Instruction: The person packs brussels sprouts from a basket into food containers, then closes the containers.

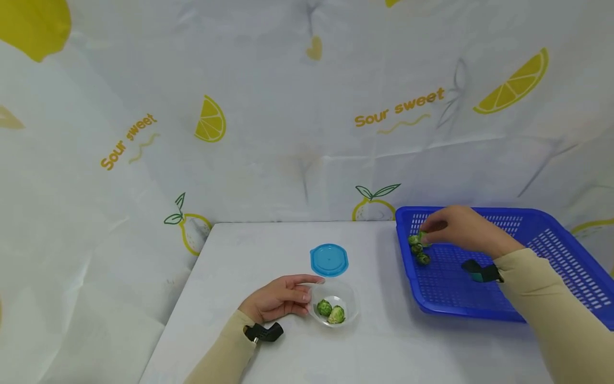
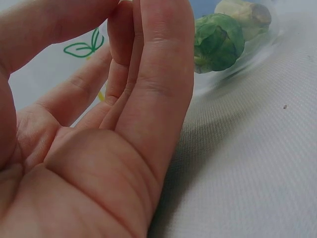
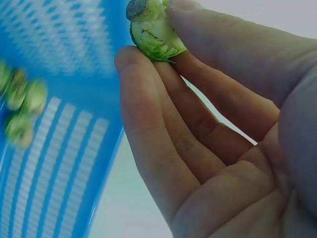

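My right hand (image 1: 462, 229) reaches into the blue slotted basket (image 1: 551, 266) and pinches a halved Brussels sprout (image 3: 153, 29) between thumb and fingertips. Three more sprouts (image 1: 418, 248) lie in the basket's left part, just below that hand. My left hand (image 1: 280, 297) rests on the table with its fingers against the left side of a small clear plastic bowl (image 1: 350, 309). Two sprouts (image 1: 331, 311) lie in that bowl; one of these sprouts (image 2: 218, 42) shows close beyond the fingers in the left wrist view.
A round blue lid (image 1: 329, 260) lies flat on the white table (image 1: 384, 352) just behind the bowl. A lemon-print sheet (image 1: 288, 106) hangs behind and to the left. The table's left edge runs near my left forearm.
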`<state>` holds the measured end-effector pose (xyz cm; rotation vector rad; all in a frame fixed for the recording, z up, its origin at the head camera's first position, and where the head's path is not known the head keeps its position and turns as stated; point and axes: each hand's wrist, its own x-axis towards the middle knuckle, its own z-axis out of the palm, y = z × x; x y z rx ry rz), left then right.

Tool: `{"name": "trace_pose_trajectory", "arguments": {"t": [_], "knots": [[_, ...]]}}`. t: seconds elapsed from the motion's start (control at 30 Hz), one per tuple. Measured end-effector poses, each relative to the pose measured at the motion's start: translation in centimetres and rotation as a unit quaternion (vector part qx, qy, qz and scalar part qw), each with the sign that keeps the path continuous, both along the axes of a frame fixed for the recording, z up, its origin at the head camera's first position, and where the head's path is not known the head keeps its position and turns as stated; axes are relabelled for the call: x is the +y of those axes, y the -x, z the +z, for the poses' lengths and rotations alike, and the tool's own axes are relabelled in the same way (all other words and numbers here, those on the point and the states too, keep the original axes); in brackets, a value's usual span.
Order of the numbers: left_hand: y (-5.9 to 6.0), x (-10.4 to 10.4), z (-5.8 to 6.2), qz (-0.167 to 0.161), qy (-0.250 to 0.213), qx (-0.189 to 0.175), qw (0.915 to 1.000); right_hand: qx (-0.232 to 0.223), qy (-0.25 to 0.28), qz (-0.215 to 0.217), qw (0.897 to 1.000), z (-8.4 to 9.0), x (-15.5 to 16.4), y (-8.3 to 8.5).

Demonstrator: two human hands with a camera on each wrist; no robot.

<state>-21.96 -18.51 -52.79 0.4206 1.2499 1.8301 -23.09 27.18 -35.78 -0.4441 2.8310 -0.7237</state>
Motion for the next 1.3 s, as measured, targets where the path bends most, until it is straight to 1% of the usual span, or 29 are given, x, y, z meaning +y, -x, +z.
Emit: {"name": "trace_pose_trajectory", "arguments": {"t": [0.13,0.27,0.43,0.6,0.8,0.93,1.13,1.3], "knots": [[0.0,-0.2,0.0,0.003,0.000,0.000,1.0000,-0.005,0.012,0.017,1.000,0.5,-3.3,-0.2],[0.0,-0.2,0.1,0.002,0.005,0.003,1.0000,-0.014,0.031,0.035,0.999,0.3,-6.8,-0.6],[0.2,-0.1,0.1,0.002,0.013,0.001,0.9999,-0.016,0.069,0.054,0.996,-0.7,-10.6,-1.2],[0.2,0.1,0.4,0.004,0.016,-0.003,0.9999,-0.012,0.089,0.068,0.994,-1.7,-13.3,-2.0],[0.1,-0.1,0.0,0.002,0.012,-0.010,0.9999,0.008,0.101,0.082,0.992,-3.8,-16.0,-3.6],[0.1,-0.2,0.0,0.001,0.011,-0.009,0.9999,0.014,0.114,0.087,0.989,-5.1,-17.0,-4.3],[0.3,-0.1,0.1,-0.003,0.016,-0.013,0.9998,0.037,0.112,0.092,0.989,-6.1,-18.0,-4.9],[0.1,-0.3,0.0,0.005,0.014,-0.013,0.9998,0.042,0.094,0.096,0.990,-6.5,-19.2,-5.1]]}}
